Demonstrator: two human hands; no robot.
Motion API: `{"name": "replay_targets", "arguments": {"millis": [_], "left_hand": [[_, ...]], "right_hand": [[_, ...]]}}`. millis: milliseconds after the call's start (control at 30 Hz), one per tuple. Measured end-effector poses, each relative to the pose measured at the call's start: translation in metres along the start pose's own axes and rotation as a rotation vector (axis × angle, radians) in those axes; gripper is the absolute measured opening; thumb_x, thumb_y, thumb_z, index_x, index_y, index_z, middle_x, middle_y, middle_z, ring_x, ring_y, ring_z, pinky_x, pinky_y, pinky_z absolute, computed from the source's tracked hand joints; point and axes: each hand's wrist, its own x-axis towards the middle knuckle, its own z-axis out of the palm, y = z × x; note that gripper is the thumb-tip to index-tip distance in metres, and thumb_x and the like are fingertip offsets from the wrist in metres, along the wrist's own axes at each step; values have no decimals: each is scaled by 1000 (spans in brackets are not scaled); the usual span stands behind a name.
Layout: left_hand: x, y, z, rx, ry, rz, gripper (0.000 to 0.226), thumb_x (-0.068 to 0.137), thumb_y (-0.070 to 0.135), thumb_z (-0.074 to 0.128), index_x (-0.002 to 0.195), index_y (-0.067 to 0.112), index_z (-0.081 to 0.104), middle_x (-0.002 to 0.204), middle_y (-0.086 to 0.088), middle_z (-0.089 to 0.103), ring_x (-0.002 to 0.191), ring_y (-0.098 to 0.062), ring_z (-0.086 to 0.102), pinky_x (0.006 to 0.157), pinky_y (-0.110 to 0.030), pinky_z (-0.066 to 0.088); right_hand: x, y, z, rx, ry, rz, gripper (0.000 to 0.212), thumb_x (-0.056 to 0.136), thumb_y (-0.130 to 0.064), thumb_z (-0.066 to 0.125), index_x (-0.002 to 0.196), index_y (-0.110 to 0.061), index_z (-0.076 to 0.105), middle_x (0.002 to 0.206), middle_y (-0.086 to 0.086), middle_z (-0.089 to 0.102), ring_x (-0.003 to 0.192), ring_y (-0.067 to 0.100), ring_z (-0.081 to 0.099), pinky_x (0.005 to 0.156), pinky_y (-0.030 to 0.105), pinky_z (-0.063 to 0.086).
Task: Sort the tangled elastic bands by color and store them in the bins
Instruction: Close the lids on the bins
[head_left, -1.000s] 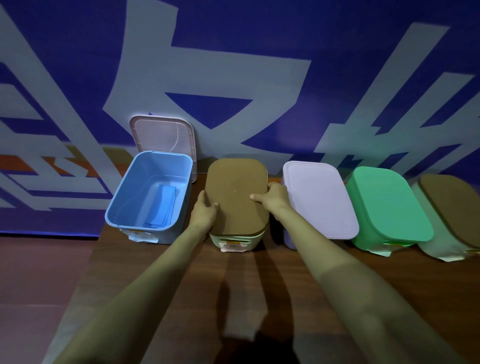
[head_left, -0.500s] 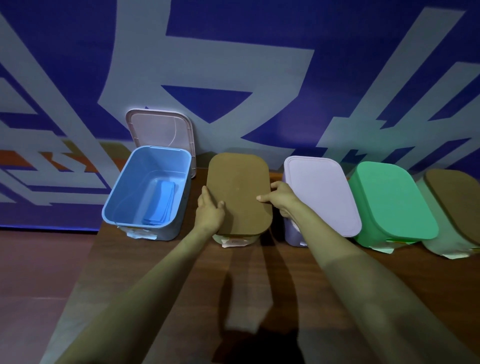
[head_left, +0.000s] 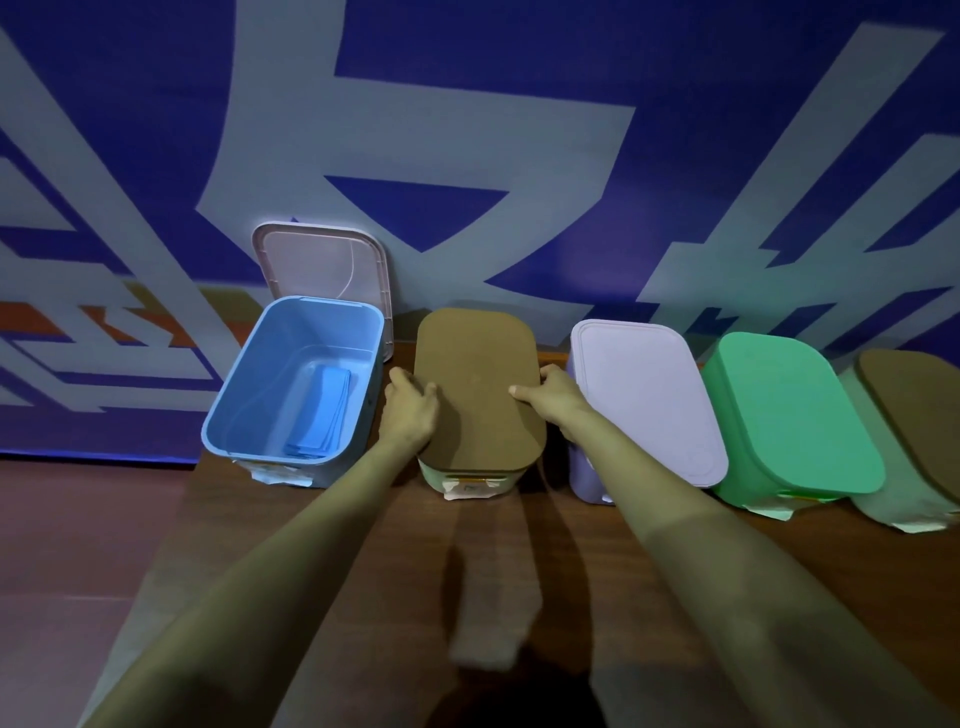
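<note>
**Figure.** A blue wall (head_left: 467, 130) with pale lettering stands behind a dark wooden worktop (head_left: 883, 571), which carries five bins in a row along its 12 o'clock edge.

- **Bin of interest:** the brown-lidded bin (head_left: 436, 475), second from the left, is closed.
- **Neighbouring bins:** just beside it at 9 o'clock is the open blue bin (head_left: 249, 395), whose pink lid (head_left: 322, 265) leans against the wall. At 3 o'clock come the lilac bin (head_left: 644, 395), the green bin (head_left: 789, 410) and a second brown-topped bin (head_left: 914, 410), all lidded.
- **Hands:** the left hand (head_left: 410, 410) grips the brown lid (head_left: 478, 384) at its 9 o'clock edge, fingers curled on the rim. The right hand (head_left: 550, 397) grips the 3 o'clock edge, thumb laid on top, with the other fingers wrapped down the side and mostly hidden.
- **Bands:** blue elastic bands (head_left: 324, 410) lie as a flat stack on the floor of the blue bin. No other bands show.

**Step in hand, as judged:** opening this bin. Raise both edges evenly and straight up, so the lid neither jams nor drags the light bin. Mind the close neighbours, then park the lid against the wall.
</note>
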Motion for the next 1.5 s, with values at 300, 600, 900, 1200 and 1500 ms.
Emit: {"name": "replay_targets", "arguments": {"millis": [300, 600, 900, 1200, 1500], "left_hand": [[31, 17, -3, -138, 83, 36, 42, 94, 33, 51, 125, 5, 45, 124, -14, 54, 114, -28, 53, 89, -32, 39], [50, 16, 3, -233, 137, -24, 31, 94, 27, 53, 118, 8, 51, 118, -11, 58, 110, -27, 55, 92, -35, 41], [94, 44, 1, -400, 29, -159, 26, 83, 27, 62, 107, 19, 57, 113, -7, 64, 98, -22, 57, 92, -37, 48], [103, 42, 11, -421, 164, -90, 41, 89, 22, 55, 128, 18, 43, 122, -7, 57, 113, -27, 52, 104, -43, 40], [72, 22, 29, 380, 293, 564, 40, 95, 20, 31, 126, 5, 51, 135, -16, 46, 126, -29, 41, 110, -42, 30]], "right_hand": [[25, -26, 0, -18, -5, -125, 83, 80, -27, 71, 146, -21, 20, 145, 9, 31, 129, 27, 37, 102, 39, 38], [47, -34, 1, -336, -19, -154, 79, 86, -48, 60, 148, -28, 15, 145, 14, 21, 126, 35, 40, 98, 40, 42], [53, -37, 2, -502, -37, -319, 69, 90, -39, 56, 148, -23, 21, 158, 2, 3, 144, 27, 5, 114, 44, 18], [61, -20, 25, -819, 147, -550, 51, 100, -42, 22, 148, -24, 20, 157, 5, 16, 145, 24, 9, 117, 40, 3], [62, -8, 33, -797, 220, -573, 51, 100, -40, 24, 147, -21, 25, 155, 7, 22, 144, 26, 13, 118, 42, 9]]}}
